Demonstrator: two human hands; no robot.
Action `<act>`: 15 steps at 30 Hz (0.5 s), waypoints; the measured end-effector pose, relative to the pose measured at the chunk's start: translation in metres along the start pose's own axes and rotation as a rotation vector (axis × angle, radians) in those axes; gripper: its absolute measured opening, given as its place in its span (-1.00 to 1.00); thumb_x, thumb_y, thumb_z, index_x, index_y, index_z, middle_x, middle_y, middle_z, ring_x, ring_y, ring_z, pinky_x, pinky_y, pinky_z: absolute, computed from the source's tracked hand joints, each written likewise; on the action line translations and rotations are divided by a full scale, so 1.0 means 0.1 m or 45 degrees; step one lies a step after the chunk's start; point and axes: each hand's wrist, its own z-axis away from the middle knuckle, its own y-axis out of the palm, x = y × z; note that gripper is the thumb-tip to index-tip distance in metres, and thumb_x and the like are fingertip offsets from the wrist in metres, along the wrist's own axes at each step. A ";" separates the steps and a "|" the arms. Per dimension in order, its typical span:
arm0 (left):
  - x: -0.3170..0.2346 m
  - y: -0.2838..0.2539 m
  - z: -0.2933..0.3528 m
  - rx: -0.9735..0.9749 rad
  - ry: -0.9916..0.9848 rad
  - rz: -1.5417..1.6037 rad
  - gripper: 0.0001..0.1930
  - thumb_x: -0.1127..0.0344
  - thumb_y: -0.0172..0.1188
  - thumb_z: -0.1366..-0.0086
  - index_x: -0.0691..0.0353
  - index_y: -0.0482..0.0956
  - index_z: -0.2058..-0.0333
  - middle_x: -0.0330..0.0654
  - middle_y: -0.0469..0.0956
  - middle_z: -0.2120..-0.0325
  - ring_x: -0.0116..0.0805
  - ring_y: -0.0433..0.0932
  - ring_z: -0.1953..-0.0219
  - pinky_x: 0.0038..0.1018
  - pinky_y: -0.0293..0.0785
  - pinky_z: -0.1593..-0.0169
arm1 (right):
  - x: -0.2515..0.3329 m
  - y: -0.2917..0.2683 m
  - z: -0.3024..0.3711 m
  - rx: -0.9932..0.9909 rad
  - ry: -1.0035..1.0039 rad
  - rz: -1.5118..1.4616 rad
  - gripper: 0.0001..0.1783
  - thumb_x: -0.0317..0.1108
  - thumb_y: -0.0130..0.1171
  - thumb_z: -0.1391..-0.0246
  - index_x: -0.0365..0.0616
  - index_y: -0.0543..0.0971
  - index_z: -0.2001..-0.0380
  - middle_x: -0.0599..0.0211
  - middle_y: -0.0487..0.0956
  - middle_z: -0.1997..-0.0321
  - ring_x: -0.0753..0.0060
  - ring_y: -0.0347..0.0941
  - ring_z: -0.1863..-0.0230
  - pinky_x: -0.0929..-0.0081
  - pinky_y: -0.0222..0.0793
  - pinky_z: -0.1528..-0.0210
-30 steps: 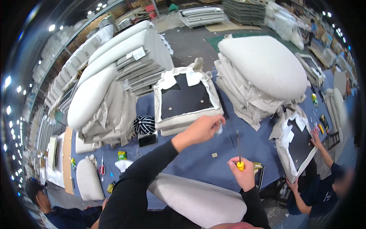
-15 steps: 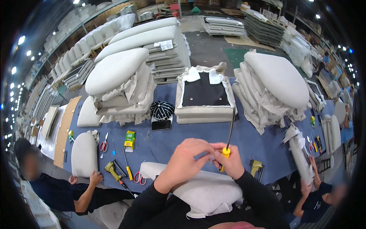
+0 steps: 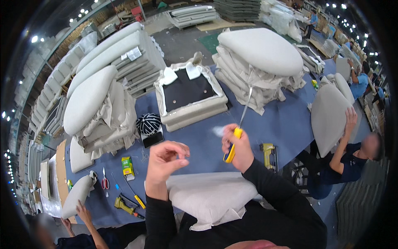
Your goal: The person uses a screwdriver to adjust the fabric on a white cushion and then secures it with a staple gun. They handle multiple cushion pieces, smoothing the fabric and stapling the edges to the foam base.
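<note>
Apart now, right hand [image 3: 237, 150] grips the upright screwdriver [image 3: 237, 128], left hand [image 3: 166, 159] pinches loosely.

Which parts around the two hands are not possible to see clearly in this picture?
- Head view: whatever the left hand pinches is too small to tell.
- The yellow-handled tool grip is covered by the right hand.
- The grey cushion near edge is hidden behind the person's black sleeves.

Black long sleeves on both forearms, snug at wrists; left hand [image 3: 166, 159], right hand [image 3: 237, 150] bare.
</note>
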 end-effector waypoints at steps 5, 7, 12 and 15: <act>-0.02 -0.02 -0.37 0.692 -0.519 -0.749 -0.83 0.31 0.45 -0.30 0.29 0.76 0.23 -0.11 0.76 0.36 -0.12 0.74 0.23 -0.26 0.60 -0.03 | 0.02 -0.16 -0.07 -0.311 -0.189 -0.235 -0.86 -0.35 0.23 -0.41 -0.05 0.50 0.07 0.33 0.55 0.20 0.60 0.38 0.39 0.53 0.30 0.41; 0.32 -0.04 -0.42 0.490 0.104 -1.470 -0.79 0.22 0.38 -0.37 0.26 0.77 0.22 -0.10 0.77 0.33 -0.09 0.73 0.21 -0.30 0.59 -0.06 | 0.03 -0.17 -0.04 -0.264 -0.267 -0.169 -0.86 -0.39 0.24 -0.40 -0.07 0.49 0.07 0.25 0.60 0.12 0.59 0.40 0.39 0.55 0.31 0.40; 0.42 0.15 -0.78 0.022 -0.038 -1.230 -0.76 0.20 0.37 -0.36 0.27 0.77 0.20 -0.06 0.77 0.28 -0.05 0.71 0.18 -0.25 0.55 -0.08 | 0.04 -0.08 0.05 -0.136 -0.354 0.164 -0.81 -0.47 0.27 -0.34 -0.09 0.51 0.04 0.32 0.61 0.24 0.64 0.43 0.39 0.59 0.33 0.41; 0.42 0.34 -0.89 0.137 0.151 -1.167 -0.77 0.23 0.38 -0.35 0.26 0.78 0.16 -0.07 0.77 0.26 -0.12 0.71 0.16 -0.29 0.56 -0.03 | 0.04 -0.02 0.07 -0.039 -0.380 0.517 -0.80 -0.51 0.30 -0.30 -0.13 0.56 0.05 0.49 0.58 0.33 0.74 0.42 0.38 0.65 0.35 0.35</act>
